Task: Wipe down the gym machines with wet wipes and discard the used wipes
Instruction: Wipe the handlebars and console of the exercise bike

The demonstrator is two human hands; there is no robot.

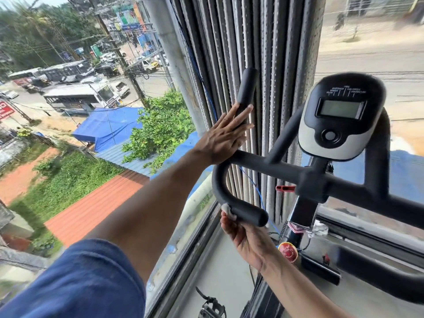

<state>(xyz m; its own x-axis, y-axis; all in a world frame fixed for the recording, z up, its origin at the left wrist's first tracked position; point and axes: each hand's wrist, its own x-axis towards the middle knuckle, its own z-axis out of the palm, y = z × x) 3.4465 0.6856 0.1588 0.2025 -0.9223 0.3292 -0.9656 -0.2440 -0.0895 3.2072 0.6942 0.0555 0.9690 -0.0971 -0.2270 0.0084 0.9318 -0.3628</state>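
A small white wet wipe (227, 211) is pinched by the right hand (246, 239) against the exercise bike's lower handlebar (241, 211). The left hand (223, 136), fingers flat and holding nothing, steadies the upright bar. With so little wipe showing, it could slip free or miss patches.

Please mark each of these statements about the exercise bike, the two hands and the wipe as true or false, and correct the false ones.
1. The left hand lies flat with straight fingers against the upright handlebar grip. True.
2. The right hand holds the white wipe on the lower curved handlebar end. True.
3. The wipe is pressed on the display console. False: it is on the lower handlebar end, apart from the console.
4. The console screen shows bright numbers. False: it looks blank.
5. The right hand is empty. False: it grips the wipe.
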